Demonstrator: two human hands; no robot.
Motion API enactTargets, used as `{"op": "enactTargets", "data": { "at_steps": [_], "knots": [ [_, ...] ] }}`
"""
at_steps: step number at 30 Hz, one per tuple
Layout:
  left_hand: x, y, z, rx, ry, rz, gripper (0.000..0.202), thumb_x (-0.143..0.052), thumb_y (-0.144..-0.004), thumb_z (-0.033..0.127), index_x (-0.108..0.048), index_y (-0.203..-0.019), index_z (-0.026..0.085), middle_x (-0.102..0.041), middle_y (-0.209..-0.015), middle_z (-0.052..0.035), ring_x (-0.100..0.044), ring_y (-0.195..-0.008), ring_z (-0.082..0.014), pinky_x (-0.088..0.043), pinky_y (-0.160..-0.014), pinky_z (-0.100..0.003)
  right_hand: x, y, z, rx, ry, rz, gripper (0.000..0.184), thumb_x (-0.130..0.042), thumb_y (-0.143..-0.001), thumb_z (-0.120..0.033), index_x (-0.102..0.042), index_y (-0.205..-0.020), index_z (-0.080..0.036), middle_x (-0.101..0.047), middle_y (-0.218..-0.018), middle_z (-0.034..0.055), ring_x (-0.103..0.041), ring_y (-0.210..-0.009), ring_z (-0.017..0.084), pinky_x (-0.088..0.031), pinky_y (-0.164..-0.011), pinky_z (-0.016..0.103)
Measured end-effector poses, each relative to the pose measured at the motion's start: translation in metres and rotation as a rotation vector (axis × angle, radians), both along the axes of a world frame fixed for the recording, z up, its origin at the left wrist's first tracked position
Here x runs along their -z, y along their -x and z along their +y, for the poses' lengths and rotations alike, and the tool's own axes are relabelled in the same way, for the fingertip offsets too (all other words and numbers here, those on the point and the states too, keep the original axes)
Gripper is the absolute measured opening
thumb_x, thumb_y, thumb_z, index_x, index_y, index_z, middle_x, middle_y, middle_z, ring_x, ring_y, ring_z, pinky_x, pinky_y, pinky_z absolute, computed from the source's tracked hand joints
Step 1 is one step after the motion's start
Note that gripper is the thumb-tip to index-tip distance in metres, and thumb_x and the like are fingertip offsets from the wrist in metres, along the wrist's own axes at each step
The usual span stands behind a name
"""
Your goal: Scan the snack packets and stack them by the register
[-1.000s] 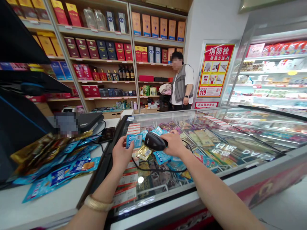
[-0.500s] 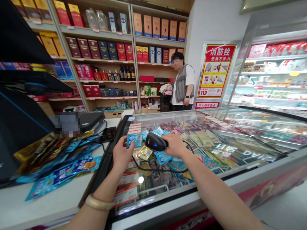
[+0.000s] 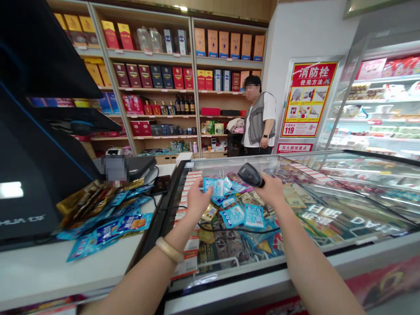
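Observation:
My right hand (image 3: 271, 190) is closed around the handle of a black barcode scanner (image 3: 250, 175), raised over the glass lid. A blue snack packet (image 3: 218, 186) is pinched in my left hand (image 3: 198, 200), left of the scanner. Several loose packets lie on the glass below, among them a blue packet (image 3: 254, 215) in front of the scanner and a gold packet (image 3: 210, 212) beside my left wrist. The scanner's black cable (image 3: 236, 229) runs across the lid in front of them.
The glass-topped freezer (image 3: 226, 275) fills the middle and right. On the white counter (image 3: 95, 271) are piled blue and gold packets (image 3: 108, 232), a phone (image 3: 161, 184) and a dark terminal (image 3: 29, 175). A person (image 3: 260, 118) stands behind the freezer, near shelves of boxes.
My right hand has lifted the scanner up and away from the packet in my left hand. More of the packets on the glass now show. The view has swung slightly left.

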State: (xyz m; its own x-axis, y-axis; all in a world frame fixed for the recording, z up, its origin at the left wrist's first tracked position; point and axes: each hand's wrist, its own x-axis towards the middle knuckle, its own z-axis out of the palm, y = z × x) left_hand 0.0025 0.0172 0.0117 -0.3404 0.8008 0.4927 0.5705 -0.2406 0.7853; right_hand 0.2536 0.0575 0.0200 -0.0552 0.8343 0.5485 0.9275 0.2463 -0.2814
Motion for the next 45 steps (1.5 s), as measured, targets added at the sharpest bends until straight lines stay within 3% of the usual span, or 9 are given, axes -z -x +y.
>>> {"op": "enactTargets", "data": {
  "at_steps": [8,13,19,23,27,31,34,40,45],
  "knots": [
    [0.025,-0.070,0.016,0.102,0.128,0.184,0.040,-0.063,-0.077,0.021,-0.060,-0.116,0.017,-0.070,-0.095,-0.0081,-0.066,-0.089,-0.0210,-0.050,-0.083,-0.033,0.009,-0.023,0.011,0.330,0.176,0.131,0.052,-0.051,-0.078,-0.063,-0.071,-0.107,-0.025,-0.073,-0.090,0.0163,-0.067,-0.088,0.038,-0.041,-0.078,0.047],
    [0.034,-0.074,0.014,0.129,0.126,0.288,0.045,-0.061,-0.078,0.018,-0.058,-0.123,0.017,-0.064,-0.117,-0.0140,-0.058,-0.112,-0.0264,-0.040,-0.101,-0.042,0.015,-0.024,0.017,0.315,0.130,0.130,0.052,-0.055,-0.076,-0.061,-0.072,-0.107,-0.024,-0.072,-0.087,0.0174,-0.067,-0.083,0.035,-0.043,-0.075,0.045],
    [0.023,-0.061,0.001,0.116,0.037,0.487,0.051,-0.062,-0.079,0.020,-0.054,-0.130,0.021,-0.055,-0.127,-0.0128,-0.052,-0.120,-0.0262,-0.037,-0.102,-0.044,0.010,-0.019,0.012,0.325,0.196,0.103,0.054,-0.053,-0.078,-0.062,-0.070,-0.112,-0.024,-0.072,-0.090,0.0165,-0.067,-0.089,0.035,-0.044,-0.078,0.045],
    [0.012,-0.022,-0.016,0.101,-0.124,0.583,0.045,-0.059,-0.080,0.019,-0.057,-0.125,0.022,-0.058,-0.123,-0.0115,-0.054,-0.116,-0.0252,-0.041,-0.098,-0.042,0.004,-0.014,0.008,0.319,0.262,0.083,0.050,-0.051,-0.080,-0.057,-0.067,-0.114,-0.025,-0.072,-0.094,0.0144,-0.066,-0.096,0.036,-0.044,-0.081,0.045],
    [0.003,0.057,-0.044,0.001,-0.205,0.692,0.041,-0.055,-0.083,0.024,-0.058,-0.124,0.022,-0.062,-0.118,-0.0106,-0.056,-0.115,-0.0254,-0.043,-0.097,-0.042,0.000,-0.008,0.004,0.302,0.287,0.058,0.046,-0.049,-0.082,-0.055,-0.068,-0.110,-0.024,-0.072,-0.096,0.0146,-0.066,-0.098,0.036,-0.044,-0.085,0.045],
    [0.003,0.149,-0.074,-0.142,-0.050,0.755,0.042,-0.053,-0.082,0.035,-0.061,-0.121,0.021,-0.062,-0.121,-0.0118,-0.059,-0.112,-0.0278,-0.046,-0.096,-0.043,0.000,0.000,0.000,0.246,0.257,0.028,0.046,-0.050,-0.082,-0.054,-0.066,-0.115,-0.026,-0.073,-0.098,0.0134,-0.066,-0.100,0.035,-0.043,-0.084,0.044],
    [0.006,0.196,-0.095,-0.164,0.141,0.841,0.046,-0.053,-0.080,0.044,-0.064,-0.119,0.021,-0.063,-0.125,-0.0123,-0.060,-0.112,-0.0296,-0.044,-0.099,-0.044,0.000,0.008,-0.003,0.219,0.224,-0.025,0.046,-0.050,-0.083,-0.054,-0.067,-0.114,-0.024,-0.072,-0.099,0.0141,-0.067,-0.098,0.034,-0.044,-0.081,0.042],
    [0.008,0.212,-0.118,-0.072,0.318,0.938,0.046,-0.046,-0.084,0.047,-0.065,-0.119,0.024,-0.067,-0.124,-0.0116,-0.057,-0.120,-0.0291,-0.033,-0.107,-0.049,0.003,0.031,-0.013,0.111,0.172,-0.122,0.035,-0.055,-0.082,-0.044,-0.070,-0.106,-0.024,-0.074,-0.089,0.0106,-0.069,-0.090,0.031,-0.043,-0.077,0.037],
    [0.005,0.213,-0.123,0.048,0.351,0.871,0.044,-0.054,-0.079,0.051,-0.069,-0.113,0.026,-0.070,-0.118,-0.0104,-0.062,-0.113,-0.0289,-0.037,-0.105,-0.045,0.011,0.044,-0.017,-0.040,0.093,-0.151,0.029,-0.057,-0.078,-0.037,-0.070,-0.101,-0.025,-0.075,-0.084,0.0075,-0.069,-0.084,0.029,-0.040,-0.074,0.034]
  ]
}}
